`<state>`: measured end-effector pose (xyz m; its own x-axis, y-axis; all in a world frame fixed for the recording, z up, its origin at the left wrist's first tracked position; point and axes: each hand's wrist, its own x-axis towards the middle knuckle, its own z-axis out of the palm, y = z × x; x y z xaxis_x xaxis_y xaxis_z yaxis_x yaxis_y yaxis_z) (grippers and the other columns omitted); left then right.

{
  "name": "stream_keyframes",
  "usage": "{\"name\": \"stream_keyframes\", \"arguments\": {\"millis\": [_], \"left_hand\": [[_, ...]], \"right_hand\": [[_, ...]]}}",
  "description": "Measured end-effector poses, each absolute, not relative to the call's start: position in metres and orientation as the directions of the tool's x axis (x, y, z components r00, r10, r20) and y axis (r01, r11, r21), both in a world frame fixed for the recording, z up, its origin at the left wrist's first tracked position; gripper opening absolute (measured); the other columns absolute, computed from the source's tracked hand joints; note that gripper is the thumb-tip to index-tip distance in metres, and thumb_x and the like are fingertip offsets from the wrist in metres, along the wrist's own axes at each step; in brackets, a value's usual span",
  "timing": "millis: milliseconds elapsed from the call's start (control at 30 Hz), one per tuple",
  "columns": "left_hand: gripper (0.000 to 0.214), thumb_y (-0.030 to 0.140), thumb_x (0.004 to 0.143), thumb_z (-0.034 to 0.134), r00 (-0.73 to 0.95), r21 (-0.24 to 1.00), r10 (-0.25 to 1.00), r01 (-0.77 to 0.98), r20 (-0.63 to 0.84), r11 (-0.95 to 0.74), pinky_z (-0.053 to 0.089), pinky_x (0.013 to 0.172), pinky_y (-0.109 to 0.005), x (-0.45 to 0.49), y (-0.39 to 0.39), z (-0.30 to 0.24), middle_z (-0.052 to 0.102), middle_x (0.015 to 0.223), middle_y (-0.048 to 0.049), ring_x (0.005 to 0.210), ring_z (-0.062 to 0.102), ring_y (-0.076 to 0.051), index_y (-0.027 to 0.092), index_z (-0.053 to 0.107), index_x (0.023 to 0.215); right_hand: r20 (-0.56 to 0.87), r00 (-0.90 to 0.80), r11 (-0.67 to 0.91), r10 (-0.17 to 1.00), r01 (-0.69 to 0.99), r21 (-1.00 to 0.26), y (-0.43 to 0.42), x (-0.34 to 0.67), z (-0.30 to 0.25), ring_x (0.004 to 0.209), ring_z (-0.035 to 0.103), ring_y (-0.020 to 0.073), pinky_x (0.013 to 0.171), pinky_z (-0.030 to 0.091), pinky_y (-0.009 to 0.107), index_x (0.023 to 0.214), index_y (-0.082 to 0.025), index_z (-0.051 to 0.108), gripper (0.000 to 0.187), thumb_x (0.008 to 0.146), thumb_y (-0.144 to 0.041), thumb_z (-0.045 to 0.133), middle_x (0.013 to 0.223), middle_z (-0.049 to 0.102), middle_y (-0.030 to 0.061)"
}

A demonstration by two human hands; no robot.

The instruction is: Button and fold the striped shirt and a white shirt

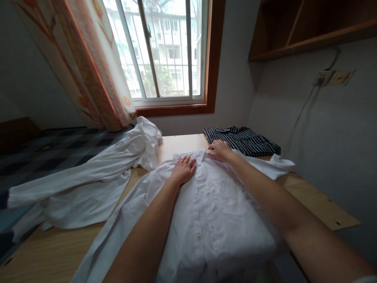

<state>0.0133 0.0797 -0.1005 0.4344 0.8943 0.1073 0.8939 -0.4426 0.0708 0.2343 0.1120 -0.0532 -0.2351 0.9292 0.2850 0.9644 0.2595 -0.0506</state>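
The white shirt lies front up on the pale wooden worktop, its collar at the far end and its body running toward the person; that way round, the button line faces upward and both hands can reach the neck by stretching straight forward; the left hand rests palm down on the cloth at the left of the collar, fingers slightly spread and gripping nothing that shows, probably so that its light weight keeps the fabric flat; the right hand is at the shirt's right shoulder, just beside the collar, its fingers loosely bent and close together; whether they pinch any cloth cannot be told; one sleeve slants down the left side, while the other reaches out to the right beyond the right forearm, so neither lies across the chest; the black striped garment sits as a compact folded bundle at the far right, seemingly there to leave room for the shirt; a second white garment lies loosely at the left, bunched at its far end, its cuff reaching over the checked bed, perhaps set aside there to be within easy reach
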Motion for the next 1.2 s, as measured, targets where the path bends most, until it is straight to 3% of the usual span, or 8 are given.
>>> {"name": "stream_keyframes", "arguments": {"millis": [167,367,533,700,900,1100,1200], "left_hand": [[0.051,0.044,0.101,0.03,0.431,0.06,0.895,0.896,0.114,-0.439,0.019,0.122,-0.045,0.012,0.08,-0.102,0.035,0.159,-0.0084,0.149,0.026,-0.024,0.024,0.045,0.146],[0.05,0.044,0.101,0.031,0.429,0.049,0.894,0.897,0.131,-0.438,0.02,0.122,-0.044,0.013,0.081,-0.104,0.037,0.158,-0.0066,0.148,0.028,-0.024,0.025,0.045,0.146],[0.05,0.044,0.101,0.032,0.435,0.055,0.889,0.894,0.141,-0.445,0.021,0.121,-0.044,0.013,0.082,-0.106,0.038,0.157,-0.006,0.147,0.029,-0.025,0.026,0.046,0.145],[0.05,0.045,0.1,0.032,0.425,0.071,0.894,0.896,0.143,-0.438,0.02,0.122,-0.044,0.013,0.083,-0.107,0.038,0.158,-0.0059,0.147,0.029,-0.025,0.026,0.046,0.144],[0.051,0.044,0.101,0.031,0.426,0.069,0.896,0.897,0.126,-0.436,0.018,0.122,-0.043,0.014,0.082,-0.105,0.036,0.158,-0.0072,0.148,0.028,-0.024,0.024,0.043,0.147],[0.054,0.046,0.1,0.03,0.459,0.088,0.88,0.878,0.121,-0.47,0.017,0.122,-0.042,0.009,0.089,-0.105,0.034,0.16,-0.0049,0.149,0.026,-0.022,0.026,0.038,0.15],[0.053,0.046,0.1,0.03,0.472,0.105,0.876,0.87,0.102,-0.482,0.017,0.122,-0.043,0.007,0.098,-0.103,0.032,0.16,-0.0035,0.149,0.024,-0.022,0.028,0.04,0.149]], "right_hand": [[0.275,-0.2,0.241,0.94,0.963,-0.123,0.121,0.23,-0.063,0.111,0.058,0.0234,0.09,0.04,0.032,0.098,-0.025,0.078,0.025,0.092,-0.039,0.058,0.115,0.071,0.0056],[0.271,-0.132,0.197,0.954,0.953,-0.232,0.131,0.226,-0.068,0.1,0.063,0.0205,0.086,0.038,0.031,0.104,-0.023,0.072,0.024,0.095,-0.032,0.052,0.104,0.075,0.0051],[0.244,-0.127,0.178,0.961,0.964,-0.198,0.135,0.227,-0.072,0.105,0.062,0.0232,0.091,0.036,0.034,0.106,-0.023,0.069,0.021,0.096,-0.031,0.052,0.107,0.073,0.0074],[0.173,-0.125,0.152,0.977,0.976,-0.153,0.132,0.231,-0.071,0.109,0.059,0.0274,0.092,0.035,0.038,0.101,-0.024,0.073,0.031,0.093,-0.048,0.055,0.108,0.073,0.009],[0.27,-0.086,0.147,0.959,0.966,-0.211,0.127,0.23,-0.066,0.106,0.06,0.0247,0.087,0.034,0.035,0.102,-0.025,0.073,0.028,0.096,-0.042,0.051,0.106,0.075,0.0064],[0.341,-0.152,0.179,0.928,0.983,-0.05,0.122,0.224,-0.059,0.1,0.06,0.0261,0.089,0.029,0.039,0.103,-0.019,0.07,0.032,0.099,-0.038,0.045,0.102,0.073,0.0133],[0.379,-0.186,0.188,0.907,0.982,0.032,0.117,0.219,-0.061,0.107,0.054,0.029,0.094,0.028,0.042,0.107,-0.017,0.069,0.032,0.099,-0.032,0.042,0.107,0.07,0.0174]]}}
